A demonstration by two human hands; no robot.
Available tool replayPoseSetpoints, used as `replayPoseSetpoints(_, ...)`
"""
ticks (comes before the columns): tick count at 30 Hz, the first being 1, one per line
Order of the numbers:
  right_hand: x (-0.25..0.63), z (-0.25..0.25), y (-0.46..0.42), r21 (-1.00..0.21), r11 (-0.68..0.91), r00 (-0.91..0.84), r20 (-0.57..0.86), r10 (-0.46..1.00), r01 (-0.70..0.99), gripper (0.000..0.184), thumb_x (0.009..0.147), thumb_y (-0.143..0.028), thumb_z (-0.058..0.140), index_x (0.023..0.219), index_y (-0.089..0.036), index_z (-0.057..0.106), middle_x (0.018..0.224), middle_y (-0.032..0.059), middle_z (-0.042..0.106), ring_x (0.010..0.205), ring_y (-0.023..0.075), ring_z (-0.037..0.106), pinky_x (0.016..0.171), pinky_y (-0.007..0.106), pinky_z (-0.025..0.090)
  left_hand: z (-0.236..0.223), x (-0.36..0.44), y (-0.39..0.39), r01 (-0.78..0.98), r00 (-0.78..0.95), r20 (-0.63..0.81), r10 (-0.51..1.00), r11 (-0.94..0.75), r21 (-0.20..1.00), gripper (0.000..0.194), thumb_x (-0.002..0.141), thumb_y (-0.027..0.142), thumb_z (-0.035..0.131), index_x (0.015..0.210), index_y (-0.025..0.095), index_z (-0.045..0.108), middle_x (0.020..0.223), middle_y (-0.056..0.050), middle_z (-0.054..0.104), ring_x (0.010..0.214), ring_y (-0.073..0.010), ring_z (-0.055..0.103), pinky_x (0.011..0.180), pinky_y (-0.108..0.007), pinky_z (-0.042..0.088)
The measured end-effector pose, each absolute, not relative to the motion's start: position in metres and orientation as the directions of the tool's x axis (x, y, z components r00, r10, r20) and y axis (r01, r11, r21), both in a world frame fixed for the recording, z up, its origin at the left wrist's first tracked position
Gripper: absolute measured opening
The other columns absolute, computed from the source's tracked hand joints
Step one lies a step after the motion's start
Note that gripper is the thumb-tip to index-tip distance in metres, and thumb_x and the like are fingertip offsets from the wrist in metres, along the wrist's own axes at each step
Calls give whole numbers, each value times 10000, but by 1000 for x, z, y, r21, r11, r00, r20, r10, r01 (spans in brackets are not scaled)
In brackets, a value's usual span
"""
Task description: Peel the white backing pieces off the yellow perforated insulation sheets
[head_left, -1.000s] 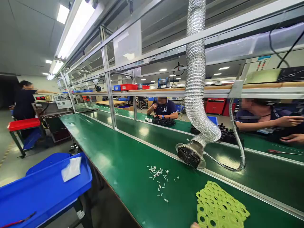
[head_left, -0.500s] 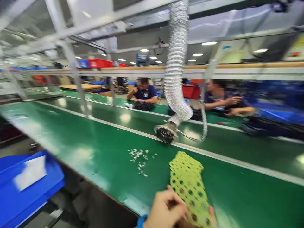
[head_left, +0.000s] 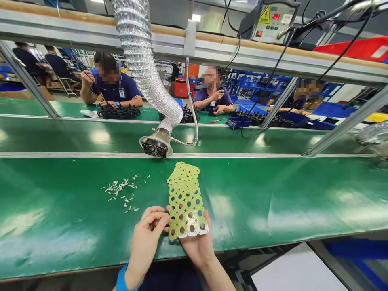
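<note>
- Two bare hands work at the bench: the left hand (head_left: 147, 236), with one blue band (head_left: 121, 279) at its wrist, and the right hand (head_left: 198, 246).
- One yellow-green flat sheet with rows of round holes (head_left: 186, 222) lies over the right palm, grasped from beneath by that hand's fingers; four holes line its near edge.
- The left fingers are drawn together at the sheet's left edge; whether they grip anything cannot be told.
- More yellow-green holed sheets (head_left: 182, 174) overlap just beyond it, their number unclear.
- Dozens of small white slender pieces (head_left: 121, 186) lie scattered to the left, too many to count.
- One silver corrugated duct (head_left: 135, 52), ending in one black-grilled fan (head_left: 155, 147), hangs beyond the sheets and blocks part of the view across.
- Three people (head_left: 124, 87) sit opposite, near black parts (head_left: 119, 111).
- The bench (head_left: 257, 194) has a glossy green top; a metal-edged shelf (head_left: 75, 36) above carries one boxed instrument (head_left: 274, 22) with a red display.
</note>
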State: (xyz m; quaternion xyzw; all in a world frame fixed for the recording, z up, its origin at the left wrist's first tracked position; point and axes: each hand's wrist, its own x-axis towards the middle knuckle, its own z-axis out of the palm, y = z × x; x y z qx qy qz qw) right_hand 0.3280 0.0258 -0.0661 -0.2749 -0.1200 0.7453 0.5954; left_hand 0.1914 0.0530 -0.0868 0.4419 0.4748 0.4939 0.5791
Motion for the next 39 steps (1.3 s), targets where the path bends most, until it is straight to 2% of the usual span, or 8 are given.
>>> replayPoseSetpoints(5, 329, -67, 24, -504, -272, -135, -291, 947, -820, 637, 776, -680, 580, 1167, -182, 659, 1245, 138, 662, 1208, 298, 550, 1010, 473, 400, -88, 191, 53, -16, 126, -58, 990, 60, 998, 335, 757, 484, 680, 673, 164, 732, 963, -86, 600, 720, -151, 566, 614, -247, 500)
replayPoseSetpoints(12, 330, -67, 23, -511, -271, -119, -311, 943, -816, 640, 740, -688, 618, 1145, -197, 676, 1235, 115, 670, 1239, 299, 528, 1027, 470, 391, -85, 194, 53, -31, 140, -73, 987, 78, 996, 361, 770, 501, 666, 681, 154, 709, 973, -75, 572, 587, -98, 511, 553, -247, 471)
replayPoseSetpoints(19, 330, -66, 23, -500, -277, -117, -326, 938, -820, 630, 754, -688, 602, 1156, -209, 674, 1238, 102, 670, 1259, 295, 513, 1048, 479, 372, -85, 195, 54, -65, 156, -141, 978, 153, 986, 369, 757, 516, 669, 705, 151, 699, 1010, -82, 532, 696, -131, 541, 523, -223, 491)
replayPoseSetpoints(29, 330, -69, 23, -504, -271, -115, -318, 941, -820, 646, 784, -686, 563, 1211, -208, 642, 1254, 109, 660, 1256, 300, 519, 1038, 492, 384, -81, 195, 56, -70, 147, -144, 979, 155, 985, 366, 741, 513, 678, 694, 150, 697, 980, -84, 535, 710, -150, 555, 453, -213, 512)
replayPoseSetpoints(39, 331, -68, 24, -500, -277, -110, -337, 935, -820, 669, 757, -700, 581, 1219, -220, 633, 1263, 112, 652, 1273, 314, 501, 1025, 514, 395, -81, 197, 54, -56, 147, -134, 980, 144, 988, 356, 759, 513, 666, 707, 162, 688, 989, -76, 530, 714, -150, 544, 472, -224, 525)
